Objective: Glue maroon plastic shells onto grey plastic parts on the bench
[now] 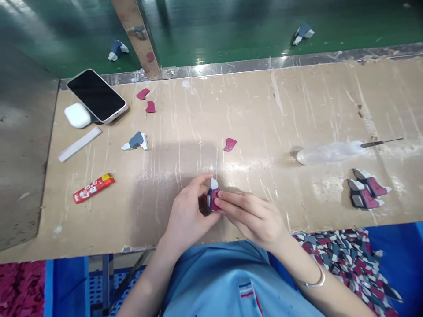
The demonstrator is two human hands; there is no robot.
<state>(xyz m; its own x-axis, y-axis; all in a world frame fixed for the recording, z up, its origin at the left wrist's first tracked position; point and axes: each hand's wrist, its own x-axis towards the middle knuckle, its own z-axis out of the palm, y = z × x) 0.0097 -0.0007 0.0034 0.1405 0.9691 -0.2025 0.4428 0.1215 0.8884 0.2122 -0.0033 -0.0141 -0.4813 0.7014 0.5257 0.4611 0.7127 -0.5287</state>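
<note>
Near the front edge of the table, my left hand [190, 207] grips a small plastic part [213, 184] in white, dark blue and dark red. Fingertips of my right hand [254, 213] press on its dark red face; the thumb is partly hidden beneath. Beyond my hands lies a loose dark red piece [230, 144]. A blue-and-white part [136, 141] rests to the left. At the right sit two parts [368, 189] in dark red, dark blue and white. Two more dark red pieces [143, 94] lie at the back left.
A clear squeeze bottle [330, 152] with a needle tip lies at the right. On the left are a phone [97, 96], a white case [77, 115], a pale strip [79, 144] and a red packet [94, 188]. Beyond a metal edge runs a green belt [231, 31] bearing parts. A bin [393, 246] holds many parts.
</note>
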